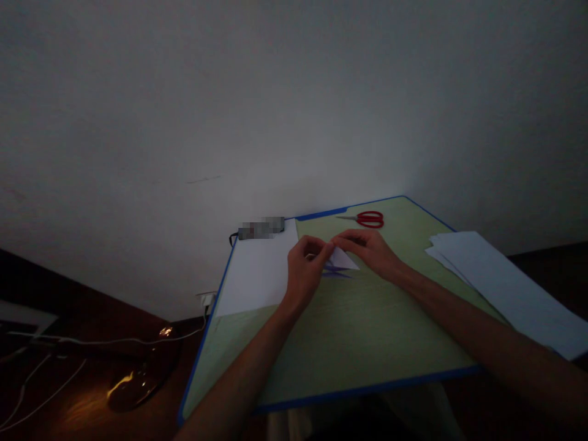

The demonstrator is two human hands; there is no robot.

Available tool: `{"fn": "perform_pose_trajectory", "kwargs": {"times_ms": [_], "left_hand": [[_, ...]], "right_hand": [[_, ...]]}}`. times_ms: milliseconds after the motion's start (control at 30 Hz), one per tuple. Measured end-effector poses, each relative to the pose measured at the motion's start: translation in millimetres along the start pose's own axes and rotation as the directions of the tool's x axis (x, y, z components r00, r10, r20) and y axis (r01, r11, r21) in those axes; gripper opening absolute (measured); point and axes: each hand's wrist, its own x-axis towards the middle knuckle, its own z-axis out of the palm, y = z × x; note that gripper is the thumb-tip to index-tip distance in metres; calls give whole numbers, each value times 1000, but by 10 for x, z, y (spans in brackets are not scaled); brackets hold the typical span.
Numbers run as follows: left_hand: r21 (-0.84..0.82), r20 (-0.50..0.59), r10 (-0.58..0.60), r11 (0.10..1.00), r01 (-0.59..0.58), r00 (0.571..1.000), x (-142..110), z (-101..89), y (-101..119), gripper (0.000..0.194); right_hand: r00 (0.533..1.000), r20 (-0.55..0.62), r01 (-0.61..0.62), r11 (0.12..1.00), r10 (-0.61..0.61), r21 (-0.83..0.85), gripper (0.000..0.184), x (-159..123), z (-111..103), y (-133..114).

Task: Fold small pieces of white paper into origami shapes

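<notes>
While the left hand [305, 269] and right hand [370, 248] pinched a small folded paper [343, 260] over the middle of the table [358, 343], pointy folds were already made. It wasn't put down yet. Scissors [359, 218] lay near the far edge. Whether more folds were left, I couldn't tell.

The person's slender-fingered, bare left hand [304, 272] narrows at a slim wrist and runs into a smooth, bare left forearm [255, 361] that widens gradually towards the elbow. The slender-fingered, bare right hand [370, 250] has the same slim build, and its long, bare right forearm [463, 321] thickens evenly to the picture's edge. At the bottom centre sits a dark, soft-edged patch [362, 424], too dim to tell whether it is clothing.
</notes>
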Motion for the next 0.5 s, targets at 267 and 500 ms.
{"fn": "perform_pose_trajectory", "kwargs": {"times_ms": [267,500], "left_hand": [[12,-1,-9,1000,9,1000,-2,-3,-4,35],[-15,23,22,1000,-22,999,-7,12,-3,27]], "right_hand": [[997,-18,68,993,-70,-99,28,0,50,15],[983,-120,118,982,-136,-147,26,-10,100,-9]]}}
